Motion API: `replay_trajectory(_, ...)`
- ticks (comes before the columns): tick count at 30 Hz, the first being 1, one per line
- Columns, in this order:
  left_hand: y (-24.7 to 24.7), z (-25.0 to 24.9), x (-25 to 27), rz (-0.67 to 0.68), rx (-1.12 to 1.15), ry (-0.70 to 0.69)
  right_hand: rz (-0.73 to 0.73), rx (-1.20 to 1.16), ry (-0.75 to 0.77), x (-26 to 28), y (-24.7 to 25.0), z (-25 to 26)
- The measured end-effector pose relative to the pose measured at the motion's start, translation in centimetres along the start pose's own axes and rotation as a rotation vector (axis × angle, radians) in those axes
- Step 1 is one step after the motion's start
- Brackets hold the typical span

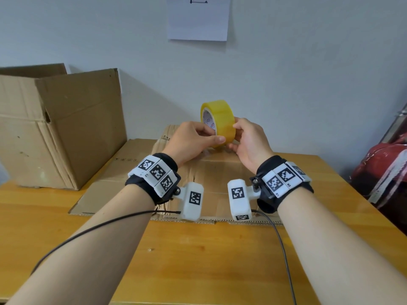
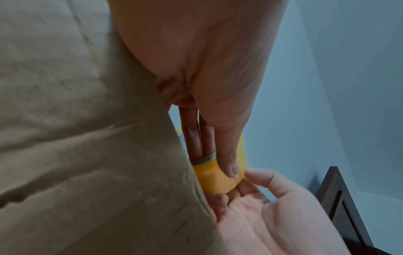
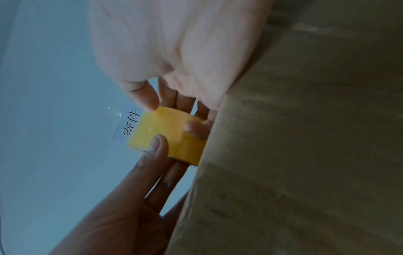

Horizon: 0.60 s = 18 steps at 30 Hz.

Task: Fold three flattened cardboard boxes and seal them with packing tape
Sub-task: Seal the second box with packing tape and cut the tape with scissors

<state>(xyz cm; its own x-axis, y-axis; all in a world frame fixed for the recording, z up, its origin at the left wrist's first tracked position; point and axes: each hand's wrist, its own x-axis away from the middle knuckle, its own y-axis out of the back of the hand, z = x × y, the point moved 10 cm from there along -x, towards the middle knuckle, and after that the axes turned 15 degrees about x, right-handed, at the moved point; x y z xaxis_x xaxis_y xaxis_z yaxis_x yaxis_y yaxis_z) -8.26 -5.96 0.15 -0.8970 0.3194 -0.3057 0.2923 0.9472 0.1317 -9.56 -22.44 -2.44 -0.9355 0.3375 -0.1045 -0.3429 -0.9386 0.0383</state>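
A yellow roll of packing tape (image 1: 218,119) is held upright in the air above a flattened cardboard box (image 1: 204,172) lying on the wooden table (image 1: 198,260). My left hand (image 1: 193,139) grips the roll with fingers through its core and the thumb across its outer face. My right hand (image 1: 248,139) holds the roll's right side, thumb on top and fingers underneath. In the left wrist view the tape (image 2: 218,177) sits under my left thumb. In the right wrist view the tape (image 3: 165,136) is pinched between both hands.
A large erected cardboard box (image 1: 59,128) with open flaps stands at the back left of the table. A sheet of paper (image 1: 198,18) hangs on the wall. Red fabric and dark furniture (image 1: 385,168) sit off the table's right edge. Cables run from both wrists.
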Motion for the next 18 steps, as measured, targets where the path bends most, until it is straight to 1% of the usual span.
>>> replay_trajectory(6,-0.1,0.1,0.0,0.004,-0.008,-0.002,-0.027,-0.005,-0.008,-0.3,0.2,-0.3)
replay_trajectory(9,-0.1,0.1,0.1,0.007,-0.019,0.003,-0.013,-0.019,0.006,-0.2,0.1,-0.1)
replay_trajectory(11,-0.1,0.1,0.1,0.014,-0.021,0.004,0.017,-0.020,0.038,0.1,-0.1,0.4)
replay_trajectory(14,-0.1,-0.1,0.2,0.019,-0.020,-0.007,0.041,0.096,0.126,0.5,-0.5,1.1)
replay_trajectory(15,-0.1,-0.2,0.2,0.021,-0.017,-0.009,0.045,0.100,0.130,0.5,-0.5,1.1)
replay_trajectory(18,-0.1,-0.2,0.3,0.022,0.018,-0.007,0.055,-0.019,0.070,0.5,-0.5,0.8)
